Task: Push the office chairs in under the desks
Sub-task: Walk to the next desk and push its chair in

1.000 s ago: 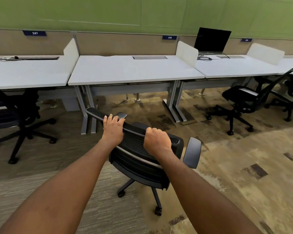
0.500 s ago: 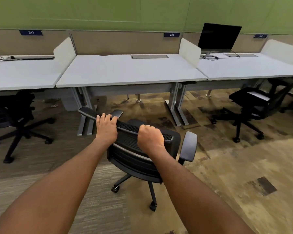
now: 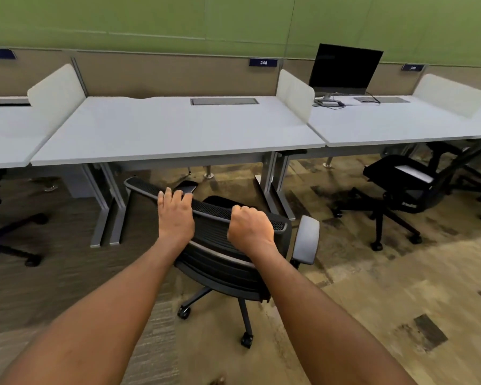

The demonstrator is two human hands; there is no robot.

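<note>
The office chair (image 3: 228, 245) stands on carpet (image 3: 67, 287) just short of the middle counter (image 3: 178, 129), right hand (image 3: 249, 229) fisted round its top rim, left hand (image 3: 175, 215) laid flat-fingered on it; open carpet shows beneath the counter.

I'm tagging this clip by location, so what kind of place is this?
Probably an open-plan office: a row of white desks split by low dividers, a numbered seat label, 248, and a wheeled office chair.
</note>
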